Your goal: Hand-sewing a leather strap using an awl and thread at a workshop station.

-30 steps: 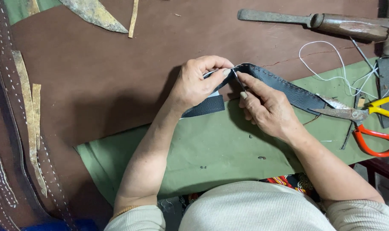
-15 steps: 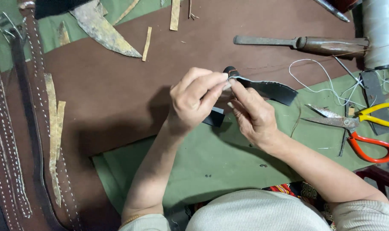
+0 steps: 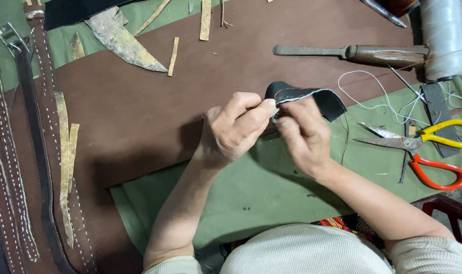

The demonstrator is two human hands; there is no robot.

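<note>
We've got the dark leather strap point(image 3: 312, 97) curled over above the brown leather sheet point(image 3: 155, 111), pale stitching along its edge. Left hand point(image 3: 236, 129) pinches the fold, right hand point(image 3: 302, 132) pinches just beside it. Scissors point(image 3: 424, 147) with yellow and orange handles lie on green cloth point(image 3: 271, 198).

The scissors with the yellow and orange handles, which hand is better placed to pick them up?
The right hand, probably. The scissors lie on the green cloth on that side, past the right wrist. The left hand would have to cross over. Both hands are pinching the black leather strip, so one must let go.
</note>
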